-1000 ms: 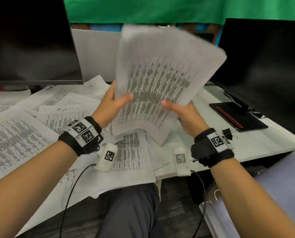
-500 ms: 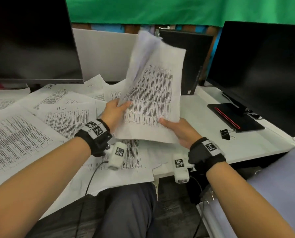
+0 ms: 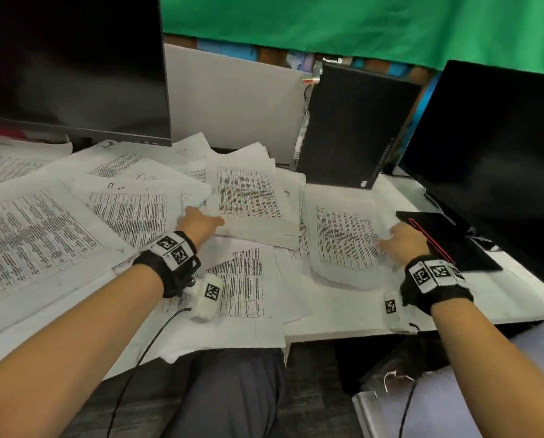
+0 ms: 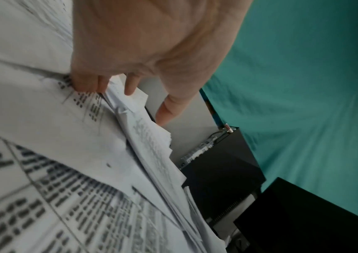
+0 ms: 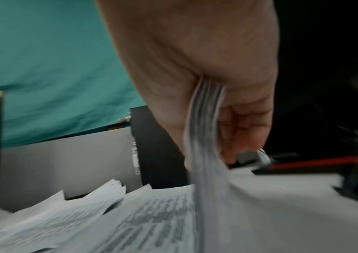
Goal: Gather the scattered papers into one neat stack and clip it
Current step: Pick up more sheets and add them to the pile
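Observation:
Printed sheets lie scattered over the white desk (image 3: 343,314), most of them on its left half. On the right part of the desk lies a gathered stack of papers (image 3: 343,241). My right hand (image 3: 390,238) pinches its right edge between thumb and fingers (image 5: 245,126). My left hand (image 3: 201,221) reaches to a loose pile (image 3: 248,200) in the middle. Its fingers (image 4: 87,83) touch the sheet edges and its thumb stands apart. A small blurred metal thing (image 5: 251,157) sits by my right fingertips. I see no clip in the head view.
A dark monitor (image 3: 74,58) stands at the back left and another (image 3: 501,153) at the right, its base (image 3: 447,241) with a red stripe just right of my right hand. A black computer case (image 3: 349,128) stands behind the papers. My legs are below the desk edge.
The stack that both hands held upright has come down onto the right of the desk. My left hand let go of it and moved left to the loose pile.

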